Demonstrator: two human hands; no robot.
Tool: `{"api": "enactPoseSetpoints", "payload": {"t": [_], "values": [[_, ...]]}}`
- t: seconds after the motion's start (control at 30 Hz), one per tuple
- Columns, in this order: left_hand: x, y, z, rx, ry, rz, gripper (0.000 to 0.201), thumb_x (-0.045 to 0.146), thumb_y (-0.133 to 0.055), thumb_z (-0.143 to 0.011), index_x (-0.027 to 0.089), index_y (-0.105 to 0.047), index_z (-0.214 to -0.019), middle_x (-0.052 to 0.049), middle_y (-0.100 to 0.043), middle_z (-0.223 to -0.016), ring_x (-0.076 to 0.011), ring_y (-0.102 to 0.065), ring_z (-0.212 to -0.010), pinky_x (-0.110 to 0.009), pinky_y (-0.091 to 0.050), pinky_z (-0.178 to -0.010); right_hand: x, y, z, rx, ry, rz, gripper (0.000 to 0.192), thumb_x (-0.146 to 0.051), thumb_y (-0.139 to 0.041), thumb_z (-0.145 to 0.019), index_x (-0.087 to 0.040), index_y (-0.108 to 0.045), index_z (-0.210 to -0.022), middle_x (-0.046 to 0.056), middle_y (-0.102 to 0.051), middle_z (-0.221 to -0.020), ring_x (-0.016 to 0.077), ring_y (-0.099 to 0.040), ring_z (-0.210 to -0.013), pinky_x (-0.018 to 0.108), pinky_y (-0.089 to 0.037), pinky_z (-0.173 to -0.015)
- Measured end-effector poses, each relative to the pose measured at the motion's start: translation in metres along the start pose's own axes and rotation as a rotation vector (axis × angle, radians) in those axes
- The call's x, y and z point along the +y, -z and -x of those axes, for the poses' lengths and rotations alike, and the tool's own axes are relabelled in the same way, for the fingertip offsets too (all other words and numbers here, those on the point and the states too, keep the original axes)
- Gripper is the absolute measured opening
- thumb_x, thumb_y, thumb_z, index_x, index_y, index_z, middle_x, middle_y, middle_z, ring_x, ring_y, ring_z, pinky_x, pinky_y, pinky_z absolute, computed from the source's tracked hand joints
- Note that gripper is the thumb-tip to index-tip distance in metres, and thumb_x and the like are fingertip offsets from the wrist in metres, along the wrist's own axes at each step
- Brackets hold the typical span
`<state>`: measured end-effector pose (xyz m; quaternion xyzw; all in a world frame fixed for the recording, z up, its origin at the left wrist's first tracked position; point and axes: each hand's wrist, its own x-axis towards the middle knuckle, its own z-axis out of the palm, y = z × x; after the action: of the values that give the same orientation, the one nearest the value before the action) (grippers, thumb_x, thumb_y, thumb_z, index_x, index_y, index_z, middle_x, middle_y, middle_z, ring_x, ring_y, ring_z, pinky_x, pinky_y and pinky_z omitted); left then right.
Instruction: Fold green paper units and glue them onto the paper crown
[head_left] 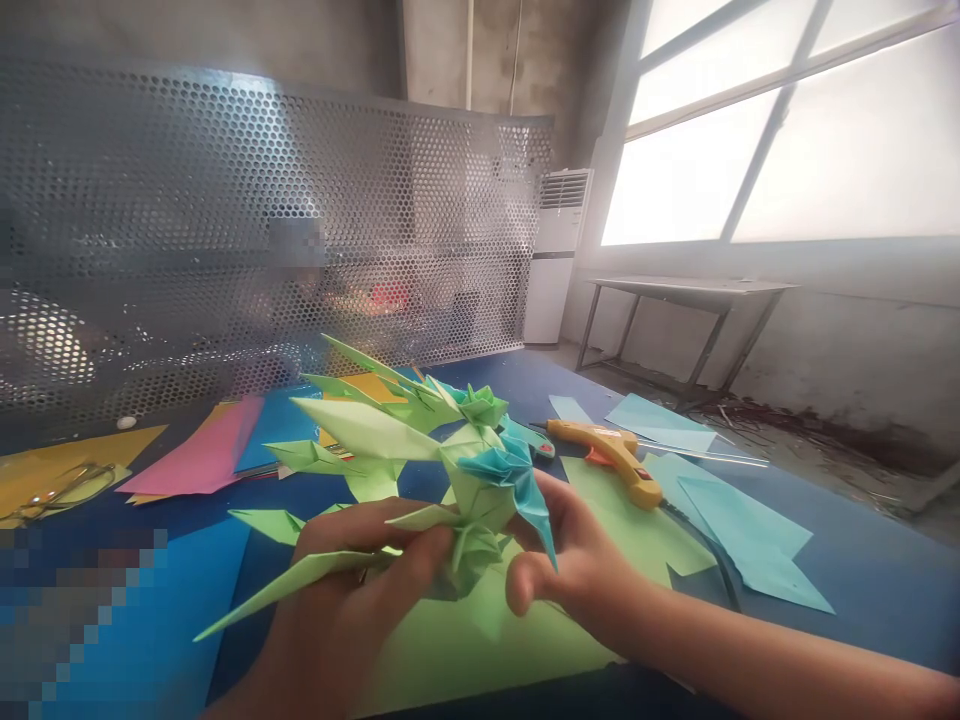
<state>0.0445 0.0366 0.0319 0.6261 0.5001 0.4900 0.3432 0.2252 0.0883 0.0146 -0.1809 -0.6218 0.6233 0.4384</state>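
Note:
A spiky folded-paper model (480,490), light green with turquoise parts, is held up in front of me. My left hand (352,590) pinches its near green folds between thumb and fingers, and long pointed green leaves stick out to the left past this hand. Against the right side rests my right hand (577,560), its fingers partly hidden behind the model and its thumb apart below. A drooping turquoise point (534,510) hangs over the right palm. Under both hands lies a light green sheet (465,660).
A yellow glue gun (615,450) lies right of the model, its cord trailing forward. Turquoise sheets (750,540) are at the right, pink paper (199,450) and scissors (75,490) at the left. Behind the blue table stands a perforated metal screen (360,180).

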Motion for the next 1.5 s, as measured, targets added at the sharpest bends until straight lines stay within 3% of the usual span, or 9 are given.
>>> {"api": "enactPoseSetpoints", "payload": {"t": [0.1, 0.23, 0.4, 0.5, 0.63, 0.8, 1.03, 1.5], "values": [[-0.002, 0.000, 0.000, 0.120, 0.020, 0.016, 0.018, 0.025, -0.069, -0.077, 0.033, -0.081, -0.065, 0.007, -0.079, -0.067, -0.0157, -0.071, -0.064, -0.017, -0.057, -0.060, 0.000, 0.000, 0.001, 0.011, -0.003, -0.003, 0.048, -0.046, -0.094, -0.056, -0.020, -0.071, -0.089, 0.004, -0.074, -0.090, 0.0270, -0.069, -0.099, 0.045, -0.052, -0.097], [-0.004, 0.000, 0.000, 0.085, 0.045, -0.035, 0.017, 0.029, -0.069, -0.077, 0.034, -0.082, -0.067, 0.006, -0.081, -0.070, -0.0167, -0.074, -0.065, -0.017, -0.059, -0.059, 0.000, -0.002, 0.002, 0.014, -0.010, -0.032, 0.044, -0.042, -0.094, -0.060, -0.021, -0.071, -0.091, 0.004, -0.075, -0.096, 0.0264, -0.069, -0.103, 0.044, -0.053, -0.096], [-0.009, 0.001, 0.001, 0.156, 0.081, -0.093, 0.015, 0.039, -0.072, -0.076, 0.032, -0.083, -0.069, 0.002, -0.083, -0.077, -0.0192, -0.076, -0.074, -0.019, -0.061, -0.065, -0.001, -0.002, 0.000, 0.013, -0.012, -0.046, 0.041, -0.038, -0.093, -0.061, -0.022, -0.072, -0.092, 0.004, -0.077, -0.099, 0.0262, -0.070, -0.104, 0.043, -0.053, -0.096], [-0.009, 0.001, 0.000, 0.117, 0.112, -0.084, 0.017, 0.039, -0.071, -0.077, 0.030, -0.084, -0.071, 0.002, -0.083, -0.078, -0.0202, -0.076, -0.075, -0.020, -0.061, -0.063, -0.001, -0.003, -0.001, 0.021, -0.011, -0.040, 0.042, -0.039, -0.094, -0.061, -0.021, -0.071, -0.091, 0.004, -0.077, -0.101, 0.0267, -0.069, -0.107, 0.043, -0.053, -0.098], [-0.004, 0.000, 0.000, -0.004, 0.046, -0.004, 0.017, 0.034, -0.069, -0.082, 0.030, -0.085, -0.078, 0.004, -0.083, -0.078, -0.0173, -0.075, -0.071, -0.018, -0.059, -0.063, 0.001, -0.003, -0.001, 0.032, -0.016, -0.019, 0.049, -0.043, -0.094, -0.059, -0.020, -0.070, -0.095, 0.005, -0.077, -0.101, 0.0281, -0.068, -0.108, 0.044, -0.054, -0.096], [0.004, -0.004, 0.001, 0.022, 0.069, 0.109, 0.021, 0.026, -0.068, -0.081, 0.033, -0.085, -0.072, 0.007, -0.080, -0.067, -0.0153, -0.071, -0.065, -0.017, -0.055, -0.062, 0.001, -0.004, 0.000, 0.036, -0.005, 0.020, 0.048, -0.046, -0.094, -0.057, -0.021, -0.070, -0.092, 0.005, -0.076, -0.100, 0.0282, -0.068, -0.108, 0.044, -0.054, -0.098], [0.002, -0.003, 0.002, 0.058, 0.134, 0.015, 0.022, 0.032, -0.069, -0.078, 0.027, -0.081, -0.060, 0.005, -0.076, -0.060, -0.0162, -0.064, -0.060, -0.020, -0.051, -0.057, 0.000, -0.003, 0.000, 0.031, 0.014, 0.042, 0.050, -0.050, -0.092, -0.058, -0.021, -0.070, -0.092, 0.005, -0.076, -0.095, 0.0272, -0.070, -0.098, 0.041, -0.058, -0.088], [0.003, -0.002, -0.003, 0.054, 0.156, -0.046, 0.022, 0.039, -0.069, -0.079, 0.030, -0.082, -0.063, 0.003, -0.080, -0.064, -0.0173, -0.070, -0.060, -0.020, -0.055, -0.055, 0.002, -0.005, 0.000, 0.059, 0.031, 0.084, 0.051, -0.048, -0.093, -0.058, -0.021, -0.070, -0.094, 0.006, -0.074, -0.102, 0.0291, -0.065, -0.111, 0.045, -0.051, -0.102]]}}
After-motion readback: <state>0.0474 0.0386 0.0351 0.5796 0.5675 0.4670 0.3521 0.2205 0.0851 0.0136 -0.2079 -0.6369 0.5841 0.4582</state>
